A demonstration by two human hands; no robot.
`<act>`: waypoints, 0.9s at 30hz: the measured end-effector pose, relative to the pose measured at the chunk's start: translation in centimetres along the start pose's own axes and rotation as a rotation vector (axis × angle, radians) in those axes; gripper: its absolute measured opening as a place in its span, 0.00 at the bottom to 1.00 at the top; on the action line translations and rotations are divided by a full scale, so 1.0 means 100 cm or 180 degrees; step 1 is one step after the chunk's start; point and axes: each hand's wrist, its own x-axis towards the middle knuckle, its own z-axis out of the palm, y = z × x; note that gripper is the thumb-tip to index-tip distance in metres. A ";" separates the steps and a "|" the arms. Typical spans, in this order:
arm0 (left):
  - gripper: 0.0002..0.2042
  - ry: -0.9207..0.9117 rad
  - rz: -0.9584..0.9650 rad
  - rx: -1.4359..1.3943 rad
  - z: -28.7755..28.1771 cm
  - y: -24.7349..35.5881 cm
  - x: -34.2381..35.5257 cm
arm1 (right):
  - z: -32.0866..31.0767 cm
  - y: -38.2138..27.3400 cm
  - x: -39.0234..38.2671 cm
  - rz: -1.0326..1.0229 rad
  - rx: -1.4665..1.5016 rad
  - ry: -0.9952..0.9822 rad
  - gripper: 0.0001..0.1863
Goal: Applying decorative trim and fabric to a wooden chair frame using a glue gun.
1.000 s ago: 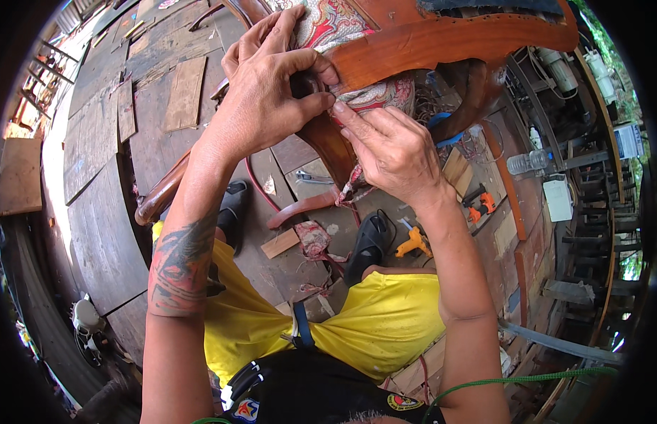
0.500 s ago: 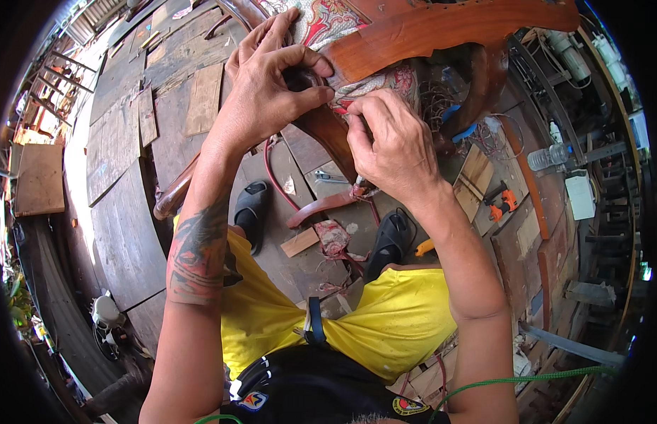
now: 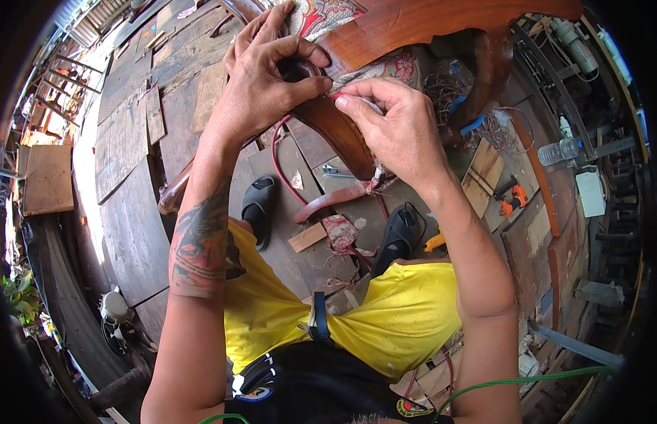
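An upturned or tilted wooden chair (image 3: 428, 25) with red-and-cream patterned upholstery (image 3: 321, 15) fills the top centre. My left hand (image 3: 261, 92) is curled around its frame, fingers over the fabric, thumb and forefinger at the edge of a curved wooden rail. Just right of that thumb, my right hand (image 3: 388, 127) pinches at the fabric under the rail; something small, red and grey shows at its fingertips, too hidden to name. A carved chair leg (image 3: 328, 127) runs downward behind both hands, with tied cloth strips at its lower end.
Around my sandalled feet lie fabric scraps (image 3: 340, 233), wood offcuts (image 3: 306, 237), a pair of pliers (image 3: 335, 172), an orange-and-black tool (image 3: 514, 198), a yellow tool (image 3: 434, 242) and a red hose (image 3: 282, 177). A plastic bottle (image 3: 560, 150) is at right, a wooden board (image 3: 47, 180) at left.
My right hand has shifted up and left toward my left thumb, its pinch now showing red at the tips. My left hand keeps its hold. The whole view has shifted slightly.
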 end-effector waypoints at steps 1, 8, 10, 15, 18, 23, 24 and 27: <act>0.16 0.0007 -0.0016 0.0006 0.000 0.001 0.000 | 0.000 0.001 0.001 0.0004 -0.0002 0.0003 0.09; 0.13 -0.0374 -0.0376 0.0022 -0.019 0.030 0.008 | 0.008 0.002 0.005 -0.1039 -0.0967 0.0510 0.06; 0.13 -0.0290 -0.0329 0.0030 -0.020 0.032 0.008 | 0.008 0.004 0.005 -0.1132 -0.1081 0.0541 0.06; 0.13 -0.0419 -0.0353 -0.0020 -0.020 0.029 0.011 | 0.009 0.008 0.004 -0.1153 -0.1057 0.0604 0.06; 0.14 -0.0245 -0.0175 0.0082 -0.004 0.007 0.003 | 0.009 0.007 0.007 -0.1212 -0.1150 0.0579 0.07; 0.15 -0.0044 0.0009 0.0188 0.004 0.004 -0.001 | -0.004 0.004 0.014 -0.1394 -0.1381 0.0604 0.08; 0.14 -0.0013 0.0028 0.0178 0.005 0.006 -0.002 | -0.007 0.002 0.017 -0.1518 -0.1533 0.0613 0.09; 0.15 0.0025 0.0100 0.0062 0.007 0.003 0.000 | -0.016 0.000 0.028 -0.1644 -0.1900 0.0505 0.14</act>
